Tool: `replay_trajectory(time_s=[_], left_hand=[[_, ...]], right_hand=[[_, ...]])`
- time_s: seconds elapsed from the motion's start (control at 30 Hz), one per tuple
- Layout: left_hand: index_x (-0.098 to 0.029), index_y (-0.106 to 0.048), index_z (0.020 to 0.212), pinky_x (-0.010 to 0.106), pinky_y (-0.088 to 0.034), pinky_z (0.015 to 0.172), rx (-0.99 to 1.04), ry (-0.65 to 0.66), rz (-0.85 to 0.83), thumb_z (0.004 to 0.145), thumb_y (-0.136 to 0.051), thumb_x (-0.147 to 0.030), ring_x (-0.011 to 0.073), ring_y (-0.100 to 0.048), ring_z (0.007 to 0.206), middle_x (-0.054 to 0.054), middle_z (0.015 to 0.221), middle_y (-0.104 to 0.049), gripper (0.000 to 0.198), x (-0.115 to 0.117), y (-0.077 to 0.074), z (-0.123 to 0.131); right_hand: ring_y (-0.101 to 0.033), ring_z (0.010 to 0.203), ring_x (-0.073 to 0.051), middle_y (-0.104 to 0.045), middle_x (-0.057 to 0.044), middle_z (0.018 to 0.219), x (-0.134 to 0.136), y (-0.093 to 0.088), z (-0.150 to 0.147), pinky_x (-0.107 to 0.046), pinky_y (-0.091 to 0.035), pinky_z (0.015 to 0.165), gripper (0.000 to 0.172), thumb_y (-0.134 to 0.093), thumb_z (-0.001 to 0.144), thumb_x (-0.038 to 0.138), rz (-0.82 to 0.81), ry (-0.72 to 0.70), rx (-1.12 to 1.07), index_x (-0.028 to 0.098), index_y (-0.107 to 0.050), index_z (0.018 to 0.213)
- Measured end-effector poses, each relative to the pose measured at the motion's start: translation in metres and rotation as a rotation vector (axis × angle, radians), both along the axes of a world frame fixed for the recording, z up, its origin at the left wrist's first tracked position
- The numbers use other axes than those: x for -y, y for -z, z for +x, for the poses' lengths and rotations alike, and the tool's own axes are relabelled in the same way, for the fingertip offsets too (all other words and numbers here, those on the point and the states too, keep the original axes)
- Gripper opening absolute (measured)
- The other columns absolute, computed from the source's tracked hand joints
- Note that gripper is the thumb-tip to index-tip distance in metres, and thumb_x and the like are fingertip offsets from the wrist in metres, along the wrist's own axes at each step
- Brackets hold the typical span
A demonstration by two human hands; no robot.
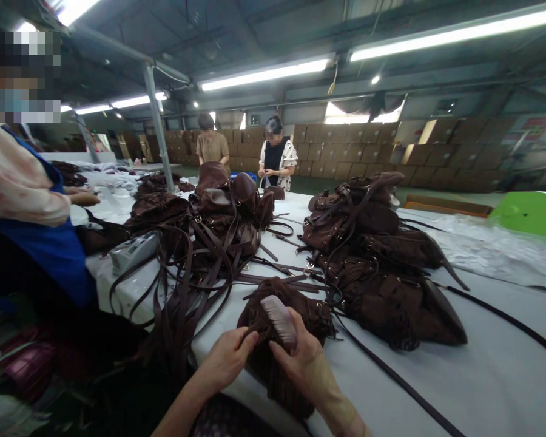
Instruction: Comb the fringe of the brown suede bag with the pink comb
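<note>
A dark brown fringed bag (pixel 295 382) lies at the near edge of the white table, right in front of me. My right hand (pixel 307 358) is closed around a pale comb (pixel 278 318), whose teeth point left over the bag's fringe. On the bag's left side, my left hand (pixel 230 358) pinches some brown fringe strands between thumb and fingers. The comb's lower end is hidden in my right palm.
Piled brown bags (pixel 222 212) with long dangling straps lie left of centre. Another bag heap (pixel 373 261) stands at right, beside clear plastic wrapping (pixel 505 249). A person in a blue apron (pixel 50 255) works close on the left; two people stand across the table.
</note>
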State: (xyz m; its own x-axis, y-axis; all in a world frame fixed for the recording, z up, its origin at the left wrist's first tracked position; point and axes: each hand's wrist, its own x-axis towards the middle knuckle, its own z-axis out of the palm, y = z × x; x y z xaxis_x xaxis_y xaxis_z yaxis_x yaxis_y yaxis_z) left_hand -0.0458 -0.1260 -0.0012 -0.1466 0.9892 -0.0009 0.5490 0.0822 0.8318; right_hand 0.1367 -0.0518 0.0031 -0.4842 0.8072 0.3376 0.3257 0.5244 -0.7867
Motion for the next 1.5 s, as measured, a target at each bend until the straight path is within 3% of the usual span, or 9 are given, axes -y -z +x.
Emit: replay_trajectory(time_s=[0.2,0.37,0.47,0.63,0.83,0.93,1.07,1.23,1.5], left_hand=[[-0.02,-0.063,0.076,0.031,-0.036,0.065,-0.502,0.057,0.005,0.096,-0.041,-0.041,0.0225,-0.062,0.077,0.009,0.079,-0.068,0.037,-0.033,-0.053,0.014],[-0.019,-0.061,0.097,0.024,-0.038,0.055,-0.044,-0.148,0.268,0.089,-0.051,-0.046,0.0128,-0.055,0.059,0.002,0.077,-0.062,0.03,-0.055,-0.074,-0.006],[-0.019,-0.047,0.12,0.02,-0.028,0.039,0.52,-0.288,0.322,0.086,-0.048,-0.052,0.0057,-0.043,0.044,0.004,0.098,-0.061,0.047,-0.047,-0.064,-0.015],[-0.024,-0.039,0.135,0.02,-0.047,0.054,0.847,0.07,0.13,0.063,-0.065,-0.022,0.0143,-0.063,0.078,0.008,0.129,-0.055,0.077,-0.024,-0.025,0.004],[-0.019,-0.056,0.129,0.033,-0.048,0.094,0.483,0.256,0.149,0.064,-0.069,-0.014,0.0257,-0.058,0.11,0.005,0.12,-0.064,0.066,-0.034,-0.015,0.02],[-0.014,-0.071,0.094,0.03,-0.049,0.077,0.112,0.064,0.079,0.08,-0.058,-0.019,0.0251,-0.065,0.088,0.008,0.09,-0.071,0.02,-0.055,-0.007,0.023],[-0.016,-0.071,0.098,0.032,-0.047,0.073,-0.336,-0.239,-0.047,0.097,-0.04,-0.033,0.0261,-0.067,0.085,0.011,0.089,-0.071,0.035,-0.082,0.02,0.031],[-0.012,-0.071,0.09,0.034,-0.049,0.079,-0.34,-0.29,-0.128,0.1,-0.033,-0.04,0.028,-0.066,0.091,0.016,0.087,-0.07,0.048,-0.102,0.047,0.038],[-0.011,-0.068,0.083,0.03,-0.046,0.074,-0.081,-0.29,-0.05,0.093,-0.051,-0.043,0.0248,-0.065,0.084,0.015,0.081,-0.066,0.038,-0.128,0.033,0.007]], right_hand=[[-0.064,0.075,-0.027,-0.067,-0.008,0.08,0.001,0.024,-0.049,-0.034,-0.05,0.069,0.043,-0.077,0.064,0.043,-0.449,-0.075,-0.11,0.018,-0.06,0.095],[-0.031,0.029,-0.009,-0.044,0.006,0.042,-0.005,0.023,-0.052,-0.019,-0.023,0.03,0.051,-0.05,0.08,0.071,-0.797,-0.201,-0.21,0.02,-0.049,0.082],[-0.027,0.029,-0.006,-0.042,0.009,0.041,-0.009,0.006,-0.043,-0.017,-0.021,0.03,0.053,-0.053,0.078,0.073,-0.917,-0.242,-0.313,0.021,-0.047,0.079],[-0.025,0.028,-0.004,-0.04,0.007,0.037,-0.014,-0.03,-0.033,-0.016,-0.02,0.031,0.06,-0.055,0.077,0.076,-0.994,-0.349,-0.454,0.016,-0.054,0.069],[-0.028,0.028,-0.005,-0.048,0.007,0.039,-0.015,-0.045,-0.029,-0.012,-0.023,0.031,0.057,-0.06,0.082,0.07,-1.088,-0.515,-0.561,0.017,-0.061,0.106],[-0.031,0.028,-0.005,-0.049,0.004,0.041,-0.013,-0.031,-0.03,-0.012,-0.025,0.029,0.058,-0.062,0.078,0.073,-1.06,-0.372,-0.531,0.015,-0.061,0.084],[-0.036,0.029,-0.008,-0.05,0.005,0.043,-0.007,0.004,-0.033,-0.013,-0.025,0.026,0.076,-0.066,0.072,0.077,-0.907,-0.202,-0.429,0.014,-0.06,0.115],[-0.035,0.029,-0.011,-0.045,0.006,0.038,0.016,0.042,-0.025,-0.017,-0.024,0.024,0.114,-0.058,0.063,0.09,-0.838,-0.068,-0.347,0.006,-0.045,0.139],[-0.046,0.038,-0.015,-0.055,0.001,0.052,0.044,0.022,0.018,-0.023,-0.037,0.036,0.08,-0.054,0.081,0.074,-0.641,-0.199,-0.236,0.016,-0.052,0.136]])
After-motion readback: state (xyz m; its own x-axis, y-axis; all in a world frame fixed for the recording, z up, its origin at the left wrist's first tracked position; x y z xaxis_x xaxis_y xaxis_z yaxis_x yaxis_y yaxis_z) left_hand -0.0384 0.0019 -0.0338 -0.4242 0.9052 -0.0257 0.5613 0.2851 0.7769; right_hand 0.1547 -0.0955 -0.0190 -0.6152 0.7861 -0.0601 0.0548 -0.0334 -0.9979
